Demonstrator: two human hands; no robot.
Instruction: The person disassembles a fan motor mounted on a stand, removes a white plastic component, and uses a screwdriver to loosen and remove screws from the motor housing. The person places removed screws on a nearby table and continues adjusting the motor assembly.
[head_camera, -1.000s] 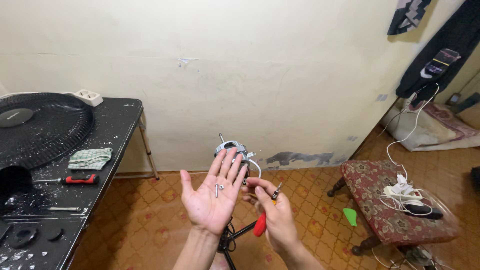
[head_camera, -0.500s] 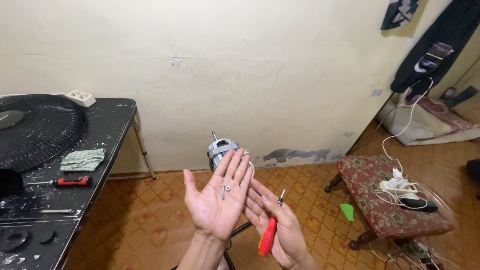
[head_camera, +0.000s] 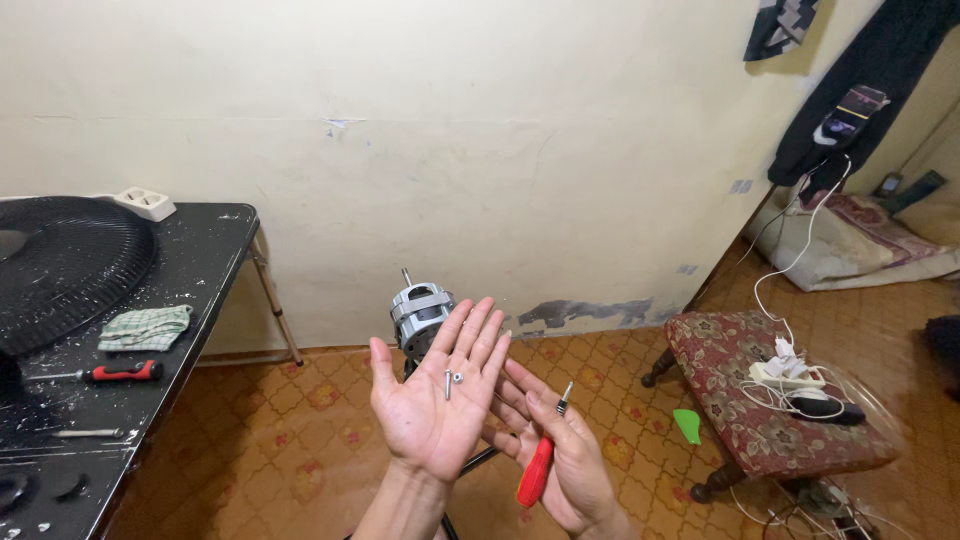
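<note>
Screw and small nut are what our hands present, but we start with the bigger things around them. On the left stands a black table flecked with white, bearing a black fan grille, a folded checked cloth and a red-handled screwdriver lying flat. Right of us sits a patterned footstool carrying a white power strip and cables. Behind our hands rises a grey fan motor on its stand, shaft pointing up. Our left hand is spread flat, palm up, fingers extended; the screw and nut lie loose on the palm near the finger bases (touching no fingertip). Our right hand, just beside and partly behind the left, is open too, with another red screwdriver resting across its palm, the thumb over its shaft.
</note>
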